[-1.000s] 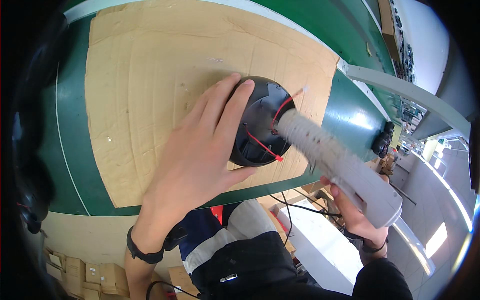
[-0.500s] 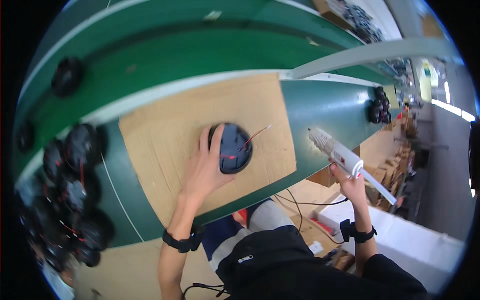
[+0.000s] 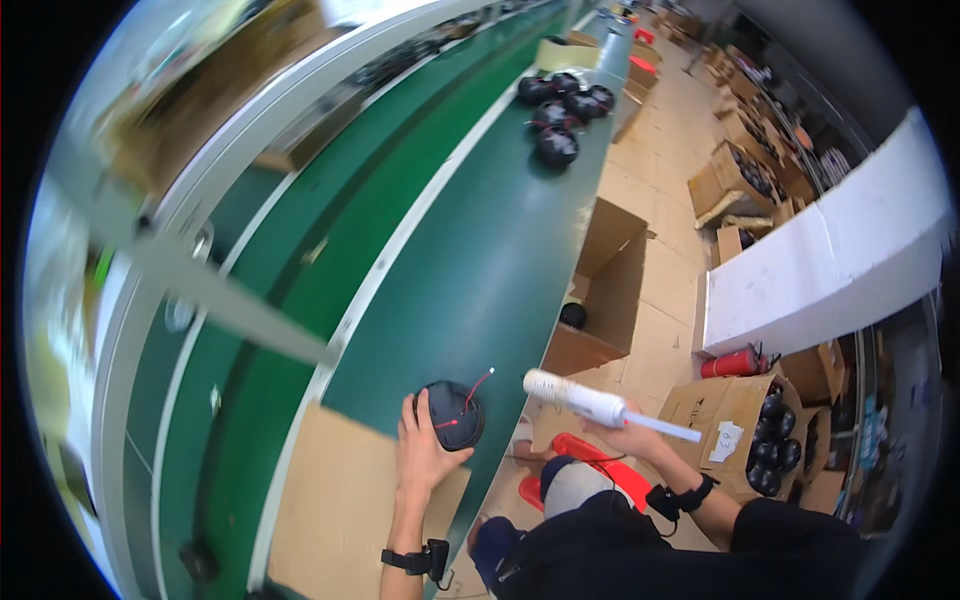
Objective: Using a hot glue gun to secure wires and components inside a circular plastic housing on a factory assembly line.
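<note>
My left hand [image 3: 425, 462] is closed round the side of a round black plastic housing [image 3: 458, 418]. Its open back faces up, and a thin red wire lead with a small pale tip sticks out from it. The housing is over the green bench top [image 3: 440, 270], just past the far edge of a flat cardboard sheet [image 3: 330, 490]. To the right, my right hand [image 3: 632, 436] grips a white hot glue gun [image 3: 575, 398], with a pale glue stick [image 3: 665, 427] protruding from its rear. The gun's nozzle points left towards the housing, apart from it.
Several black housings [image 3: 557, 147] stand at the bench's far end. Beyond a pale rail runs a green conveyor belt [image 3: 330, 210], crossed by a metal frame. An open cardboard box [image 3: 628, 265], a carton of black parts [image 3: 700, 400] and a red fire extinguisher [image 3: 730, 363] stand right.
My view has swung to the right. The left hand has carried the black housing off the middle of the cardboard to the bare green bench top. The right hand still holds the glue gun.
</note>
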The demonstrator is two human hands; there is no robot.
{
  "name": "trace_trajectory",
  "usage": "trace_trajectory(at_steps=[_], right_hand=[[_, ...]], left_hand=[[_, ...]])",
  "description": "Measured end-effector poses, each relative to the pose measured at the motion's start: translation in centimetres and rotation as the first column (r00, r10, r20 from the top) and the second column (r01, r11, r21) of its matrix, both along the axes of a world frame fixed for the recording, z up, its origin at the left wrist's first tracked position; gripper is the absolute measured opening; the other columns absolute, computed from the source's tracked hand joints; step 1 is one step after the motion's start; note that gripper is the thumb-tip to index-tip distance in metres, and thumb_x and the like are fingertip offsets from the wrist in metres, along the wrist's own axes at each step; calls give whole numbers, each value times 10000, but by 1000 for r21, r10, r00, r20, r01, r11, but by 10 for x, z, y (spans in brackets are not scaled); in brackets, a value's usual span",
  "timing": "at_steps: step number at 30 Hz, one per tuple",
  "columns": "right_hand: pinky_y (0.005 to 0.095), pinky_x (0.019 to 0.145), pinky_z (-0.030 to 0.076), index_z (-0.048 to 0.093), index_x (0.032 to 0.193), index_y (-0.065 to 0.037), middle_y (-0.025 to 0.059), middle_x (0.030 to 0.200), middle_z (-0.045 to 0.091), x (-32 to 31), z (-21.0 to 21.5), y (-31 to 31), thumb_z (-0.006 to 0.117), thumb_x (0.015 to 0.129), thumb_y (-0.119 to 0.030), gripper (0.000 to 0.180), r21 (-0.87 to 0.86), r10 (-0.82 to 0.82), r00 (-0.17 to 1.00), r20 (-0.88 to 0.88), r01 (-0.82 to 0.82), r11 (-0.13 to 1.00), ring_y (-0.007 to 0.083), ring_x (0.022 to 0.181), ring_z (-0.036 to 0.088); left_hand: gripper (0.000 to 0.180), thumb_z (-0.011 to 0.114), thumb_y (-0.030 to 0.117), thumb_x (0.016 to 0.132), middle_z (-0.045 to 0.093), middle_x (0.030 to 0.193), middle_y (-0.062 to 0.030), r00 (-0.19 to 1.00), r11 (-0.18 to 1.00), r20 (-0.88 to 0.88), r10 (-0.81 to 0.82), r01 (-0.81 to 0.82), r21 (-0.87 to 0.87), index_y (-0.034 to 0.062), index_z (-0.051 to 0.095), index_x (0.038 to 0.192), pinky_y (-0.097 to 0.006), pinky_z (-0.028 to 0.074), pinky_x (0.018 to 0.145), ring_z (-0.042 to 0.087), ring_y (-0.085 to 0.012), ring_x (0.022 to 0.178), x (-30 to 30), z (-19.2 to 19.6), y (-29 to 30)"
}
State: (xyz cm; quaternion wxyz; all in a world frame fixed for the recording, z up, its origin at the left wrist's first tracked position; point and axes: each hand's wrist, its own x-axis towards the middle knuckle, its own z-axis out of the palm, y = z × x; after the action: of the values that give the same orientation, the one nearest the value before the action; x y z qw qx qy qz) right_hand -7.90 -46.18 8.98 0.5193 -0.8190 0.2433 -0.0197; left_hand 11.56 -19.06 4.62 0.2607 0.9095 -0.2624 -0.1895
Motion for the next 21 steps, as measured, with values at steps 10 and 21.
trace_trajectory(at_steps=[10,21], right_hand=[[373,729,552,695,1090,-28,203,920,716,-76,17,-116,746,843,-259,343,-109,-193,950,-245,171,979,314,832,714],[313,731,541,690,1085,14,123,883,730,-28,12,-147,741,861,-156,286,23,-13,961,-277,20,1000,172,804,686]], left_hand=[[1255,889,298,654,138,1518,-393,876,801,86,474,-389,-454,-22,55,1536,-527,254,1169,172,-514,1433,169,-92,-284],[524,649,43,890,573,1290,-184,888,789,-432,160,-378,-485,25,481,1386,-357,538,921,626,-252,1119,123,-56,-187]])
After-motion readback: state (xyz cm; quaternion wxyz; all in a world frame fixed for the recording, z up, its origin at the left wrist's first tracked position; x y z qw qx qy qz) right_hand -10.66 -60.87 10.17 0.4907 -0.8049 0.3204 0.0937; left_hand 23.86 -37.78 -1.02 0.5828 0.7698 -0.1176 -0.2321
